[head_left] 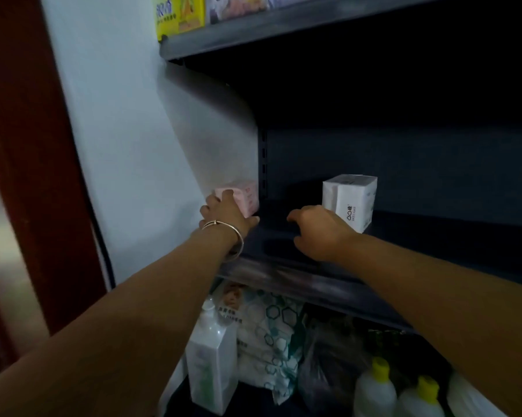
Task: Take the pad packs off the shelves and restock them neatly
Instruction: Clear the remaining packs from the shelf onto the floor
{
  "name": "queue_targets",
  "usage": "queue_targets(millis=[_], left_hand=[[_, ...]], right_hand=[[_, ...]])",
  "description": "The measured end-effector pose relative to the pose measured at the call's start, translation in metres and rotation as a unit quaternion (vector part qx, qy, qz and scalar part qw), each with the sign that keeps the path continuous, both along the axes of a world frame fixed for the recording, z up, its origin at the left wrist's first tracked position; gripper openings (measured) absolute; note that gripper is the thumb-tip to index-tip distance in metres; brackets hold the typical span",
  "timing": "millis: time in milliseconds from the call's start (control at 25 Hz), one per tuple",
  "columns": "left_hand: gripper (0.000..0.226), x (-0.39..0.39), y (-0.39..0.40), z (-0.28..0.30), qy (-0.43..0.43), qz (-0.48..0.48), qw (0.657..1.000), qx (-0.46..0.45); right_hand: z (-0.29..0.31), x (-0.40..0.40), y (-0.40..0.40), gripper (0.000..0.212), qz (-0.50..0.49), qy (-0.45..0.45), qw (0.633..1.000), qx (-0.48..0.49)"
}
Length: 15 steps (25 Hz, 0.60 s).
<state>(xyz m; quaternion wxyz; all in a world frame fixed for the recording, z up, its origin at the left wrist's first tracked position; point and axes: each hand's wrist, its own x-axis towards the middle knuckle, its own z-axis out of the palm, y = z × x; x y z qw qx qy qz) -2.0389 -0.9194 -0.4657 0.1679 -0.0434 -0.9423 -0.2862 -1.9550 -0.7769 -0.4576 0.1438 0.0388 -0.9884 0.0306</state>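
Note:
A pink pad pack (244,196) stands at the far left end of the dark middle shelf (434,236), against the wall. My left hand (223,216), with bangles on the wrist, grips its near left corner, fingers curled over the top. A white pad pack (351,200) stands upright further right on the same shelf. My right hand (316,233) hovers just in front and to the left of the white pack, fingers loosely curled and holding nothing; whether it touches the pack is unclear.
The upper shelf (283,28) carries a yellow pack (178,15) and pale packs. Below the middle shelf sit a white bottle (211,350), a patterned pack (271,335), a dark bag and yellow-capped bottles (377,386). A white wall and a red-brown door frame (34,145) bound the left side.

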Motion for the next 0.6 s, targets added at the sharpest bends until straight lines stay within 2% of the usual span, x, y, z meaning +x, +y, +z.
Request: queue_targets(millis=[320,480,600], left_hand=[[0.093,-0.077,0.027,-0.012,0.021,0.028,0.999,0.024],[0.077,-0.092,0.026,-0.014,0.04,0.06,0.997,0.016],[0.073,-0.098,0.029,-0.013,0.047,0.054,0.996,0.06]], right_hand=[[-0.012,-0.058,0.019,0.041,-0.039,-0.007,0.999,-0.024],[-0.013,-0.074,0.018,0.045,-0.032,-0.004,0.999,-0.03],[-0.013,-0.073,0.02,0.045,-0.032,-0.01,0.999,-0.013]])
